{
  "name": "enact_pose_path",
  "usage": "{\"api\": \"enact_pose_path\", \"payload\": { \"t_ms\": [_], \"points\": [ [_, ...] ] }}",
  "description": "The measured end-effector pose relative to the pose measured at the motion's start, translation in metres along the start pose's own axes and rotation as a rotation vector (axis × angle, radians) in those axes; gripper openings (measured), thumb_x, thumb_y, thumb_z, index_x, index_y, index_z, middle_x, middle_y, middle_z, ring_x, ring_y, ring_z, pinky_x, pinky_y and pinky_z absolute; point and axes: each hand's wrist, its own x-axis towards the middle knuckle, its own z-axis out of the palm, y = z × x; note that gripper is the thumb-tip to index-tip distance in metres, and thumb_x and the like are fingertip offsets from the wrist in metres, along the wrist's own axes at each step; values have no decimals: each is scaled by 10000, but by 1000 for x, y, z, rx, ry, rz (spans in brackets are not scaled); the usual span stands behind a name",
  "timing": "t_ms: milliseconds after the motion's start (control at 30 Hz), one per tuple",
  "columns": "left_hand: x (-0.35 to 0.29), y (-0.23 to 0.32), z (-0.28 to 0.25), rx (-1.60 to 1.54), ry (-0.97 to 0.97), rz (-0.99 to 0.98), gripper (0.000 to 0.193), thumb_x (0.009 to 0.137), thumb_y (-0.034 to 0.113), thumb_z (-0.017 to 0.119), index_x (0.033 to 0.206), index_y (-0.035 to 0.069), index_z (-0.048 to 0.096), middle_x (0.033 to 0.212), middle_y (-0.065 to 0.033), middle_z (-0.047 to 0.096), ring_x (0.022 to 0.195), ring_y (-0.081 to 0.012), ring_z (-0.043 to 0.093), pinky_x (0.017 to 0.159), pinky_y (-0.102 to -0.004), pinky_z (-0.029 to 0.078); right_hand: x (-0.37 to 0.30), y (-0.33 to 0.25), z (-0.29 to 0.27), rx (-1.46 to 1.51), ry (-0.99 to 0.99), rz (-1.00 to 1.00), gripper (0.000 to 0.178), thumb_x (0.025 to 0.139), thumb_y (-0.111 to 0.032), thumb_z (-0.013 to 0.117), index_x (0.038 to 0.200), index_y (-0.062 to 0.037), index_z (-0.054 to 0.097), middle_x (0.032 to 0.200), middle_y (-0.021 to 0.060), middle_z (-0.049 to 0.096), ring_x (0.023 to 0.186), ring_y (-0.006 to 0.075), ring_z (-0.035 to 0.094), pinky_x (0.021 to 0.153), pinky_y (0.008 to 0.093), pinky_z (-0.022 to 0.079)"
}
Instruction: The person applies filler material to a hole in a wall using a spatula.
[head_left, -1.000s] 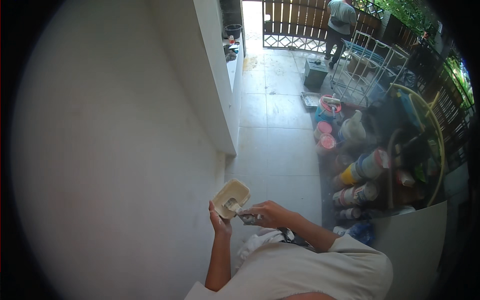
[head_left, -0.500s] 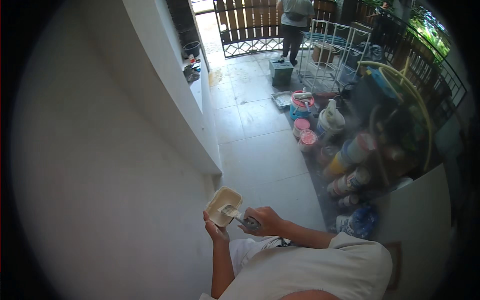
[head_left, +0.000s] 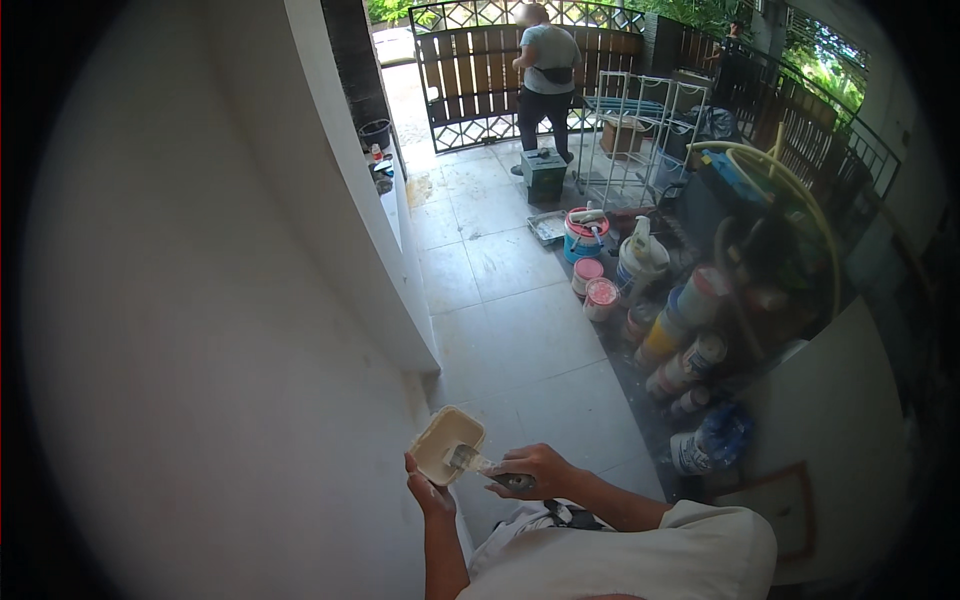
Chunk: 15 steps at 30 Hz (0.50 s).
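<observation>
My left hand (head_left: 430, 491) grips a small cream rectangular tub (head_left: 436, 432) by its near side and underside, its hollow turned up toward me. Some pale paste seems to lie inside, though it is hard to tell from the tub's own colour. Closed round the grey handle of a putty knife (head_left: 473, 461) is my right hand (head_left: 535, 472). The knife's whitish blade dips into the tub, against its inner floor. Pale smears show on the blade and on my left hand.
A plain wall (head_left: 230, 330) rises close on my left. Paint buckets (head_left: 586, 238) and cans stand along the right, beside a leaning board (head_left: 840, 430). Farther off are a white rack (head_left: 640, 140), a green box (head_left: 543, 178), a wooden gate (head_left: 470, 85) and a standing person (head_left: 548, 75).
My view has tilted up, so more of the gate and the person shows. The tub and both hands sit lower in the picture. The knife blade stays inside the tub.
</observation>
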Motion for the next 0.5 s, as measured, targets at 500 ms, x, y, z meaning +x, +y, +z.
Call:
{"api": "enact_pose_path", "payload": {
  "t_ms": [500],
  "points": [
    [-96,24,-67,-50,444,129,540,977,479,446,1290,43,500,1226,-91,586,1149,-218,551,986,-383,420,5,-41,44,208,-327,-195,208,714,-133,787,899,-76,713,672,105,661,539,253,640,505,318,504]
  ]
}}
